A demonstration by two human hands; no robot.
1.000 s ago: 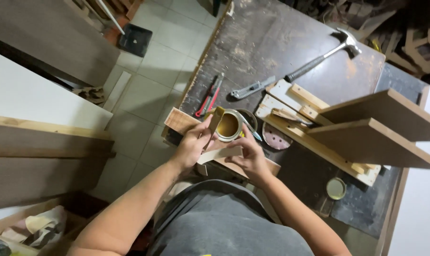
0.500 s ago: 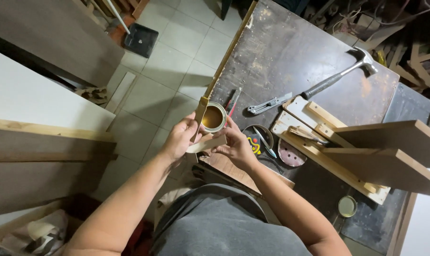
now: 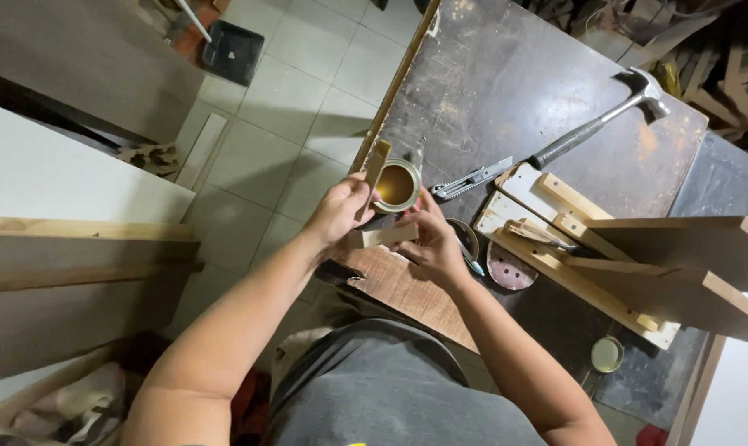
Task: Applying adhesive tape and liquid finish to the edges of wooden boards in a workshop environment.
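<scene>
head view: your left hand (image 3: 338, 216) pinches a thin wooden stick (image 3: 376, 169) upright over the open tin of amber glue (image 3: 396, 185) at the workbench's (image 3: 506, 74) near left edge; your right hand (image 3: 430, 245) grips a small wood block (image 3: 382, 237) just beside it.

Dark scuffed table (image 3: 506, 74) w/ hammer (image 3: 597, 124) nr far edge, utility knife (image 3: 473, 179) mid-table, open tin (image 3: 396, 185) at left edge, wood board (image 3: 399, 289) at near edge, sanding disc (image 3: 510, 266) beside it, light wood frame (image 3: 572, 248) toward right edge, small lid (image 3: 607, 353) nr near-right corner.
</scene>
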